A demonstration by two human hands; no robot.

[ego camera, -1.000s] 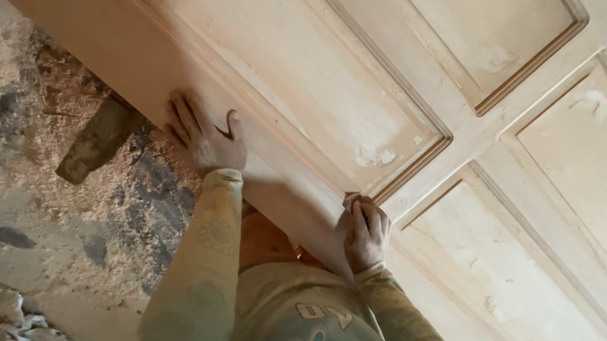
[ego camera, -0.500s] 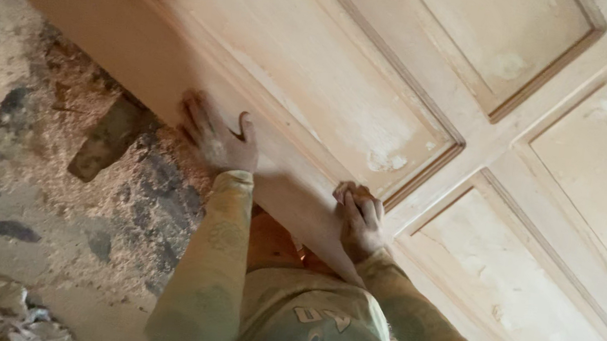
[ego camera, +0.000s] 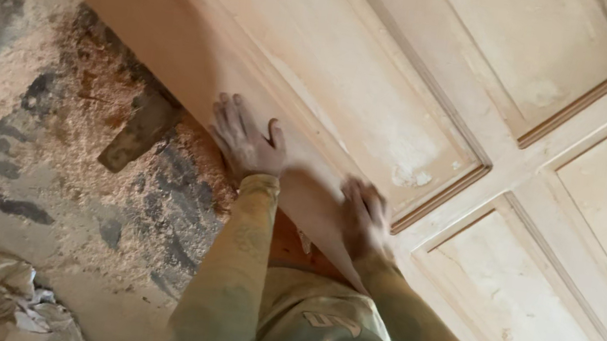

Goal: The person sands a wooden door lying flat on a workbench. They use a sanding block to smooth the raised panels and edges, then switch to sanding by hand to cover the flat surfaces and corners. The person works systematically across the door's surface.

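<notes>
Wooden panelled door lies flat, filling the upper right above a sawdust-strewn floor. Left hand presses open-palmed, fingers spread, on its near edge rail; right hand, blurred, rests curled on the same rail just beside, its contents unclear.

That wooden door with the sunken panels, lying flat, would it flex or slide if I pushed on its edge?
The door looks thick-framed with solid rails, so it probably stays stiff. It spans most of the view, so it is likely heavy and slow to slide. Its surface looks dusty, so the left hand and right hand might slip.
</notes>
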